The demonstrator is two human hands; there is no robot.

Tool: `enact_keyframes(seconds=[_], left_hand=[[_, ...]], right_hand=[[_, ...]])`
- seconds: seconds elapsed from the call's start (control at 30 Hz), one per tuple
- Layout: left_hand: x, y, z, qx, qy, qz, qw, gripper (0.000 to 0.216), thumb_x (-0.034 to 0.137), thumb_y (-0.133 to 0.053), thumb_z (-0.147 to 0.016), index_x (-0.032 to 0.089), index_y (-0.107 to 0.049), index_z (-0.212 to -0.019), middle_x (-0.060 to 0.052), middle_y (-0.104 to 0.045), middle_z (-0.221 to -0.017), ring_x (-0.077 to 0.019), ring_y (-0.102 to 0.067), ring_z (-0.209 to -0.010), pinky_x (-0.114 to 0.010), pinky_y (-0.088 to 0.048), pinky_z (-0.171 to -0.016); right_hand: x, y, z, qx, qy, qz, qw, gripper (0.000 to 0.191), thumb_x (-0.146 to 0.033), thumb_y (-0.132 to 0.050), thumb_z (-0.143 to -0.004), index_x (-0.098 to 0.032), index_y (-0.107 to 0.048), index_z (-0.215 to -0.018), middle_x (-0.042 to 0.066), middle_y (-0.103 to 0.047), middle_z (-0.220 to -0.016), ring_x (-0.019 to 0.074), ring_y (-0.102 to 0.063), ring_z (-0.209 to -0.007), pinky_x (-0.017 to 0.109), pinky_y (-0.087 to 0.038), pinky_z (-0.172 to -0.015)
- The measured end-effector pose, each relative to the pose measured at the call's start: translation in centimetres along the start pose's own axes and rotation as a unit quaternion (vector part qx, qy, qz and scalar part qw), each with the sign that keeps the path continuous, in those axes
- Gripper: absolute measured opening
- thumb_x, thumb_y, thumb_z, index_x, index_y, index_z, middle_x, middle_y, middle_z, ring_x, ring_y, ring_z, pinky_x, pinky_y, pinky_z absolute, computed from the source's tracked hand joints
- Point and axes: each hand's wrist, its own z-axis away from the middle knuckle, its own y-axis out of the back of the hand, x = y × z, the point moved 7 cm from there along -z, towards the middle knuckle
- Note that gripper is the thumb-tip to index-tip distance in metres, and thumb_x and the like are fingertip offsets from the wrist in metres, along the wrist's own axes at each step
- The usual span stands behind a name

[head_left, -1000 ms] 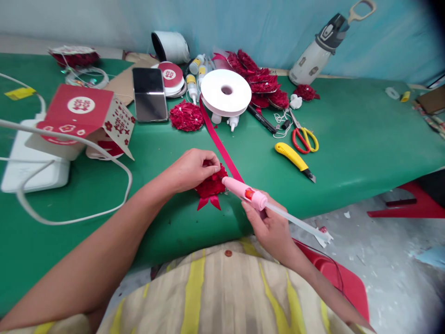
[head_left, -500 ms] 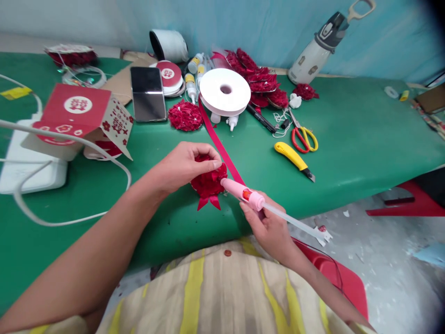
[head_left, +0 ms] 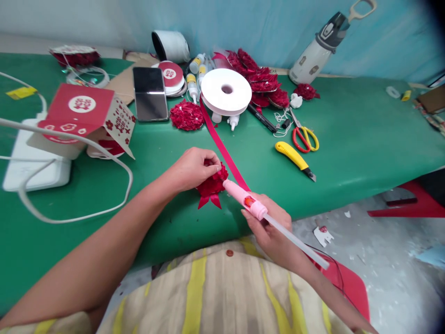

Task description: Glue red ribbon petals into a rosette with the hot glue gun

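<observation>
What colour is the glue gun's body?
Pink glue gun, with an orange-red button; the head view shows it.

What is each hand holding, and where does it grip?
The left hand pinches the red ribbon flower at its top; the right hand grips the pink glue gun around its rear end.

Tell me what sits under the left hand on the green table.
Under the left hand lies a red ribbon flower, its forked tails poking out in front. The pink glue gun in the right hand meets its right side. The fingers cover the flower's far part.
</observation>
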Motion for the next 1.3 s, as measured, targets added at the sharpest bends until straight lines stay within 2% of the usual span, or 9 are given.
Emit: enact_keyframes(seconds=[0.23,0.53,0.93,1.3], left_hand=[[0.16,0.23,0.18,0.035,-0.005,-0.072,0.997,0.019,0.026,-0.052,-0.077,0.017,-0.069,-0.077,-0.003,-0.069,-0.069,-0.0154,-0.059,-0.059,-0.026,-0.042,-0.056],[0.07,0.13,0.03,0.036,-0.002,-0.037,0.999,0.018,0.028,-0.058,-0.074,0.016,-0.071,-0.072,-0.004,-0.071,-0.074,-0.0163,-0.061,-0.063,-0.027,-0.044,-0.059],[0.32,-0.01,0.03,0.044,-0.027,-0.079,0.996,0.018,0.027,-0.056,-0.074,0.017,-0.072,-0.072,-0.003,-0.072,-0.078,-0.0151,-0.059,-0.063,-0.027,-0.043,-0.059],[-0.13,-0.19,-0.14,0.051,-0.035,-0.112,0.992,0.02,0.028,-0.054,-0.075,0.018,-0.071,-0.074,-0.003,-0.07,-0.076,-0.0152,-0.058,-0.063,-0.027,-0.04,-0.059]], right_hand=[[-0.25,0.12,0.29,0.004,0.03,0.002,1.0,0.03,-0.015,-0.058,-0.088,-0.019,-0.055,-0.118,0.008,-0.067,-0.098,0.021,-0.062,-0.081,0.036,-0.05,-0.075],[-0.25,0.26,0.11,0.003,0.029,-0.012,0.999,0.031,-0.011,-0.06,-0.086,-0.017,-0.055,-0.116,0.008,-0.064,-0.094,0.021,-0.059,-0.079,0.035,-0.048,-0.071],[0.09,0.22,-0.06,0.024,0.022,-0.002,0.999,0.032,-0.01,-0.061,-0.085,-0.017,-0.055,-0.115,0.008,-0.065,-0.101,0.0202,-0.06,-0.085,0.033,-0.047,-0.075],[0.16,-0.05,-0.24,0.017,0.007,0.004,1.0,0.025,-0.014,-0.06,-0.087,-0.018,-0.057,-0.112,0.008,-0.065,-0.097,0.0212,-0.06,-0.083,0.034,-0.047,-0.073]])
